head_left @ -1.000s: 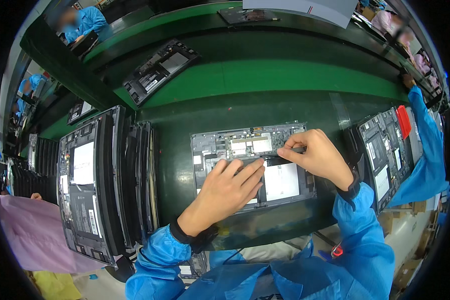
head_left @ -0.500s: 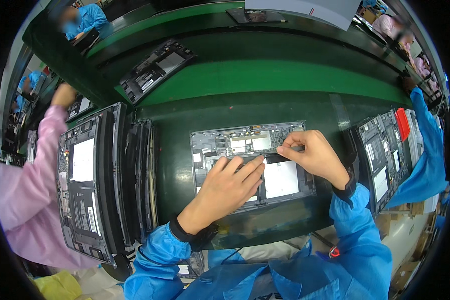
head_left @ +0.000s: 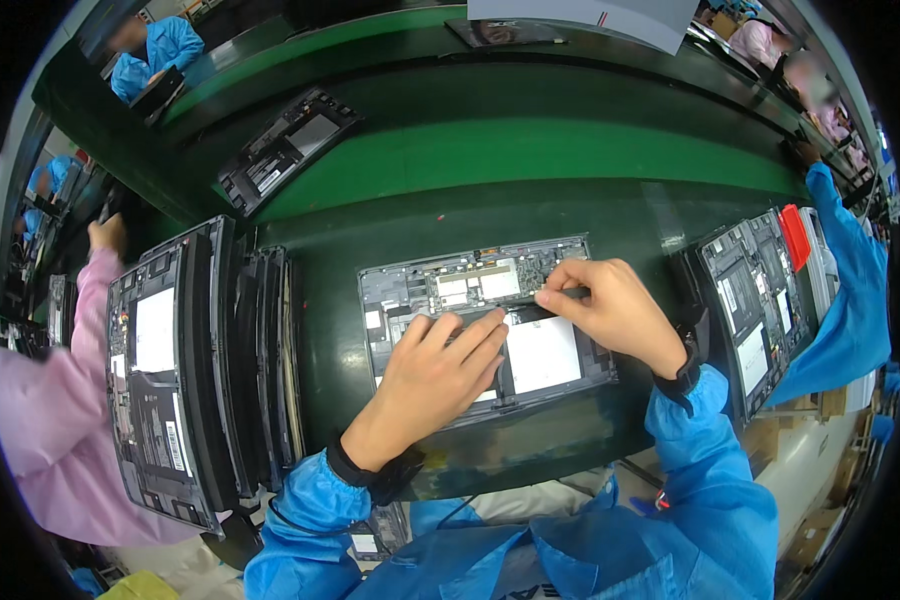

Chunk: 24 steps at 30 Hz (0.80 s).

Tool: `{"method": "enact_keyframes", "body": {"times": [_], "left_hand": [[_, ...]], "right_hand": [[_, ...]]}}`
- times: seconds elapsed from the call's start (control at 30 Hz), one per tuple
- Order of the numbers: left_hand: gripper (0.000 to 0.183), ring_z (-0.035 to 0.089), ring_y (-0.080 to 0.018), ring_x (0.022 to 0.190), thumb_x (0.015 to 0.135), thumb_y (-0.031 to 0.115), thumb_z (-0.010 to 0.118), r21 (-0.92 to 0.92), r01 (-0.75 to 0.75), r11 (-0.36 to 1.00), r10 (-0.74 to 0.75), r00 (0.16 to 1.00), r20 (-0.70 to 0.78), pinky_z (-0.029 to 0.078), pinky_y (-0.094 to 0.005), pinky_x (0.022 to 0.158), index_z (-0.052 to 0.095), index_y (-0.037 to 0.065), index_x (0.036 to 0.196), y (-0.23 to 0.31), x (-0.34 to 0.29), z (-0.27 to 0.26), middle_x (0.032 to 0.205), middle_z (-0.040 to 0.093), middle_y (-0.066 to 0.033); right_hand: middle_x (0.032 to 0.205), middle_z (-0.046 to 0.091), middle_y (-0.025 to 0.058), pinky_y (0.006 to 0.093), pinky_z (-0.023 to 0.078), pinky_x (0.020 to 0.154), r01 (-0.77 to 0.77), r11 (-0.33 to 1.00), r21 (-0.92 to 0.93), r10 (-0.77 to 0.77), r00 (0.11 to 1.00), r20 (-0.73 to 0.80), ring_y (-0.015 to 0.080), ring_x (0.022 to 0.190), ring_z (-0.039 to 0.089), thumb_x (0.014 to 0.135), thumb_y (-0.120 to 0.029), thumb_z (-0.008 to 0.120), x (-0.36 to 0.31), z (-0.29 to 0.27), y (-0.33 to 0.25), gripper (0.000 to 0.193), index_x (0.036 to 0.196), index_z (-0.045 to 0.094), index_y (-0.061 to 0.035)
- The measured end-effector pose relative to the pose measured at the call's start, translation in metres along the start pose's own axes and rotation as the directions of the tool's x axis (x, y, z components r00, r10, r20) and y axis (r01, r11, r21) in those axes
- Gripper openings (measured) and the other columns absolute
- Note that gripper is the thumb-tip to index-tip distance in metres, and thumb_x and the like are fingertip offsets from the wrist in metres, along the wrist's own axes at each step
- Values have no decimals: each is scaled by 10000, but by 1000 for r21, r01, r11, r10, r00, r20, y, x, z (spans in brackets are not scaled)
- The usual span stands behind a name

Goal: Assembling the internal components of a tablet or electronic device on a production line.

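An opened laptop base (head_left: 598, 368) lies in front of me, its circuit board, black battery area and white labels exposed. My left hand (head_left: 425, 375) rests across its middle, fingers stretched out over the inner parts. On the board's right half, the thumb and forefinger of my right hand (head_left: 620, 315) are pinched together. A small dark bit shows beneath those fingers, but I cannot tell what it is. My palms and fingers cover part of the board and the left side of the base.
Stacked laptop bases (head_left: 155, 400) stand upright on the left; more laptop bases (head_left: 745, 300) stand on the right beside a red piece (head_left: 795, 237). Farther back lies another laptop base (head_left: 288, 150) on the green bench (head_left: 490, 150). A person's pink sleeve (head_left: 50, 410) is at left, a blue sleeve (head_left: 845, 290) at right.
The whole view has shifted slightly, so the bench things appear farther left. Both my hands keep nearly the same pose on the laptop base. The pink-sleeved person's hand has moved lower.
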<state>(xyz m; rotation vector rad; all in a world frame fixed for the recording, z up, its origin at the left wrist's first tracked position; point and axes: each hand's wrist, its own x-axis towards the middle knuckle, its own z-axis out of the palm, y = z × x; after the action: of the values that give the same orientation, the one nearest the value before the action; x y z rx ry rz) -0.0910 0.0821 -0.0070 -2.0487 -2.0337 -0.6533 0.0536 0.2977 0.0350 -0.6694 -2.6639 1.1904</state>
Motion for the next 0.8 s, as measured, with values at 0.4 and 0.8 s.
{"method": "enact_keyframes", "body": {"times": [0.4, 0.8], "left_hand": [[479, 564, -207, 965, 825, 124, 779, -9, -19, 1000, 19, 999, 36, 464, -354, 811, 709, 68, 1295, -1, -4, -2, 1371, 661, 16], [382, 634, -200, 997, 890, 199, 646, -136, -118, 984, 123, 992, 31, 515, -316, 858, 721, 50, 1233, 86, -82, -33, 1221, 701, -72]], "right_hand": [[877, 672, 134, 413, 389, 974, 174, 944, -281, -227, 959, -167, 317, 957, 590, 751, -359, 844, 22, 39, 2, 497, 1070, 672, -18], [726, 544, -22, 370, 447, 822, 607, 574, -550, -744, 667, -41, 182, 758, 548, 772, -135, 834, 12, 35, 19, 277, 1045, 789, -123]]}}
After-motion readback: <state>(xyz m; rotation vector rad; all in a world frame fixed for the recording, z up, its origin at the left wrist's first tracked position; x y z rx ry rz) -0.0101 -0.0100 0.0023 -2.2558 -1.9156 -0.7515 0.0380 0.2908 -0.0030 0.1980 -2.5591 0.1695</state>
